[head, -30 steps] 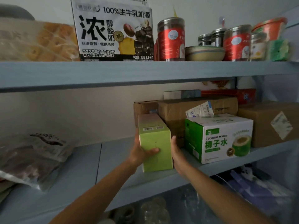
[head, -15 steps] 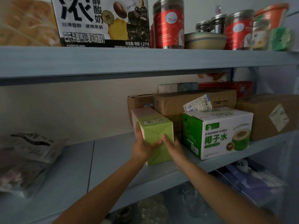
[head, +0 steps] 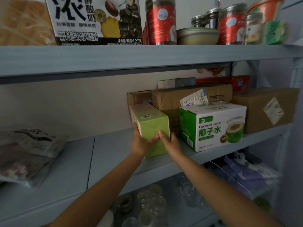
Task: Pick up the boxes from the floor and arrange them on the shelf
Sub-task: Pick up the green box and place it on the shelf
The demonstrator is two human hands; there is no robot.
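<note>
A light green box (head: pixel 151 126) with barcode stickers on top stands on the middle grey shelf (head: pixel 106 154), just left of a white and green coconut water box (head: pixel 213 125). My left hand (head: pixel 141 141) grips its left front edge, thumb across the front face. My right hand (head: pixel 170 141) presses against the lower right of the front face. Brown cardboard boxes (head: pixel 188 97) stand right behind it.
A large brown carton (head: pixel 265 108) sits at the shelf's right end and a plastic bag (head: pixel 27 153) at its left. Above, the upper shelf (head: pixel 147 54) carries a milk carton, red tins and a bowl. Glass jars (head: pixel 147 205) fill the level below.
The green box has slid deeper into the shelf, toward the brown boxes. Both hands followed it, shifting from its sides onto its front face.
</note>
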